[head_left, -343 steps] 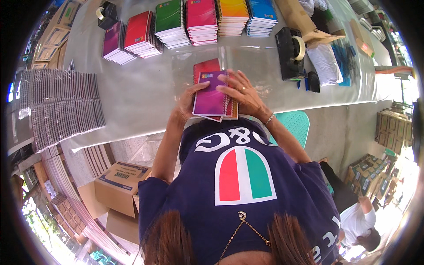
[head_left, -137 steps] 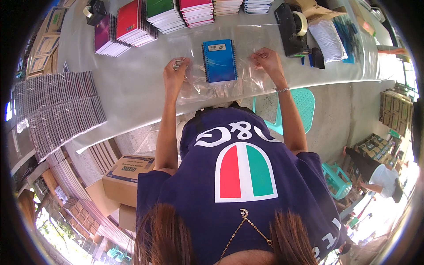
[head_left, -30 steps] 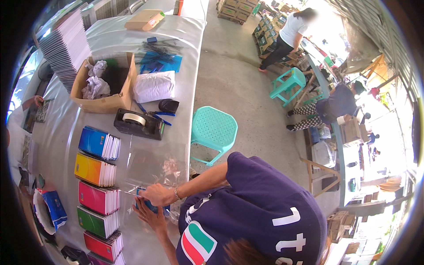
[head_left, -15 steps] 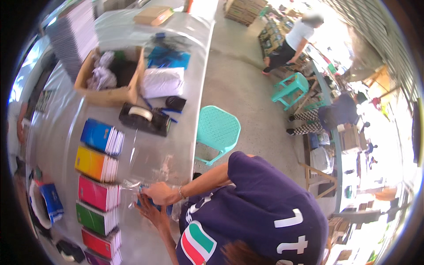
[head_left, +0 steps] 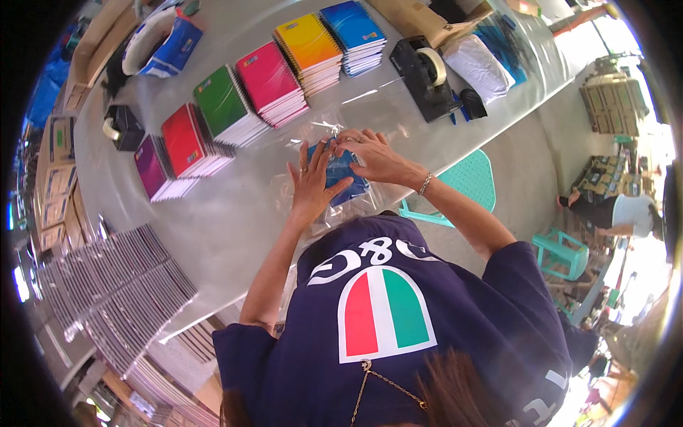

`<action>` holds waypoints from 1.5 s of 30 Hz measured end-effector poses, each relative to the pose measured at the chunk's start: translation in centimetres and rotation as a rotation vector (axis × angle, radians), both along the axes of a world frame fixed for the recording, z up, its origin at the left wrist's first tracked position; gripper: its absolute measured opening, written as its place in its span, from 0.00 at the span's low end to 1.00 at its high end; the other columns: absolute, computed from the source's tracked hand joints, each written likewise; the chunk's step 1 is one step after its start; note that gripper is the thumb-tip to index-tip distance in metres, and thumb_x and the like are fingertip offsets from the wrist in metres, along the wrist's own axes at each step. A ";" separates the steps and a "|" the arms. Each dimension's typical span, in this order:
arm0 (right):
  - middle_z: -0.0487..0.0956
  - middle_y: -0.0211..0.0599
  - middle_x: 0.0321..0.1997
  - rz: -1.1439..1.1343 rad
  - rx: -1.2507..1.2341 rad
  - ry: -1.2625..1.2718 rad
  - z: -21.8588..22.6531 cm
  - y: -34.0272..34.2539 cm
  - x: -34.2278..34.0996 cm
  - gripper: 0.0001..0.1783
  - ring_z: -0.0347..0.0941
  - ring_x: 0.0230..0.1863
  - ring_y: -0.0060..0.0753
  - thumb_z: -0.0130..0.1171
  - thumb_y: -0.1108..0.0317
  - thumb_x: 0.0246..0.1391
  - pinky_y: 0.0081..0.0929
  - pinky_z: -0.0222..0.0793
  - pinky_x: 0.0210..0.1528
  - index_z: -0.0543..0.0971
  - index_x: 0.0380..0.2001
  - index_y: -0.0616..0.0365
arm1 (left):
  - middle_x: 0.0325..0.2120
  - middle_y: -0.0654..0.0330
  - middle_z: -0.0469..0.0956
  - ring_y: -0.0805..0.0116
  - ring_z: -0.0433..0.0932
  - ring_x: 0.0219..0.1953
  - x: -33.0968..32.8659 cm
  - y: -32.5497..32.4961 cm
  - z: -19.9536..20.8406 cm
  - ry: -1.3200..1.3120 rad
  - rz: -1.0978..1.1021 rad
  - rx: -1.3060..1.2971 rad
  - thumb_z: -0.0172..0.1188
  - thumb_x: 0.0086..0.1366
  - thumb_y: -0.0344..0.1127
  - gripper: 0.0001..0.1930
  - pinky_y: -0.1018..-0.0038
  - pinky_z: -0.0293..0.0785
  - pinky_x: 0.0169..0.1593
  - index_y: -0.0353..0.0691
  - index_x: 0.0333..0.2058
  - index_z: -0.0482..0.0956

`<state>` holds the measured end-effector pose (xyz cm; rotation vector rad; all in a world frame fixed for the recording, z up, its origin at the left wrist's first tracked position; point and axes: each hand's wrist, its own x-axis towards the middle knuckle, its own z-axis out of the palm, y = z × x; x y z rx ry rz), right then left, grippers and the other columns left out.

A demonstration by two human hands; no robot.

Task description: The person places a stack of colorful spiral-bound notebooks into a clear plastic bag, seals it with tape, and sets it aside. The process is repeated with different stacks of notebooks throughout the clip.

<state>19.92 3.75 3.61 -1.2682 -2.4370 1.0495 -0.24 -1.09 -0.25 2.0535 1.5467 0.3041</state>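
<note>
A blue notebook (head_left: 343, 171) in a clear plastic bag (head_left: 356, 204) lies on the table right in front of me. My left hand (head_left: 311, 185) rests over its left side, fingers spread. At its top edge, my right hand (head_left: 377, 158) has its thumb and fingers bent together on the plastic. The fingers cover part of the notebook. Beyond them runs a slanting row of spiral notebook stacks: purple (head_left: 151, 165), red (head_left: 186, 142), green (head_left: 222, 99), pink (head_left: 267, 75), yellow (head_left: 306, 43) and blue (head_left: 352, 26).
A black tape dispenser (head_left: 425, 89) stands right of the stacks, near a white package (head_left: 478, 67) and a cardboard box (head_left: 409, 18). Another tape dispenser (head_left: 126, 128) is at left. Bundled notebooks (head_left: 128, 285) fill the near left. A turquoise stool (head_left: 462, 185) is beyond the table edge.
My view has swung round, so the stacks now run across the far side. My left hand's fingers lie spread on the notebook, and my right hand is at its top edge.
</note>
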 end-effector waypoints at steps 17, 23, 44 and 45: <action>0.61 0.31 0.64 -0.071 0.115 -0.181 -0.7 -0.8 -2.1 0.37 0.61 0.58 0.53 0.68 0.49 0.42 0.55 0.54 0.56 0.70 0.59 0.29 | 0.72 0.56 0.42 0.45 0.32 0.73 -0.9 -0.7 0.1 -0.162 0.365 0.086 0.71 0.50 0.56 0.26 0.36 0.30 0.68 0.73 0.51 0.79; 0.75 0.39 0.48 -0.555 0.599 0.254 -2.1 1.6 4.4 0.25 0.64 0.55 0.49 0.68 0.64 0.46 0.45 0.59 0.58 0.77 0.50 0.52 | 0.72 0.55 0.41 0.44 0.31 0.73 -1.2 -1.3 0.8 -0.118 0.369 0.074 0.70 0.50 0.58 0.26 0.34 0.28 0.67 0.76 0.51 0.78; 0.78 0.35 0.42 -0.830 -0.479 0.910 -3.7 4.2 22.8 0.15 0.80 0.40 0.31 0.62 0.64 0.60 0.27 0.78 0.48 0.76 0.43 0.65 | 0.72 0.56 0.39 0.45 0.31 0.73 -0.5 -2.0 0.1 -0.046 0.383 0.007 0.64 0.57 0.61 0.27 0.30 0.30 0.66 0.77 0.56 0.72; 0.78 0.36 0.41 -0.832 -0.480 0.902 -3.4 3.2 22.7 0.14 0.80 0.41 0.32 0.61 0.64 0.60 0.27 0.79 0.48 0.75 0.43 0.64 | 0.72 0.56 0.39 0.45 0.31 0.73 -0.6 -2.0 0.3 -0.045 0.381 0.006 0.64 0.57 0.61 0.27 0.30 0.30 0.66 0.77 0.56 0.72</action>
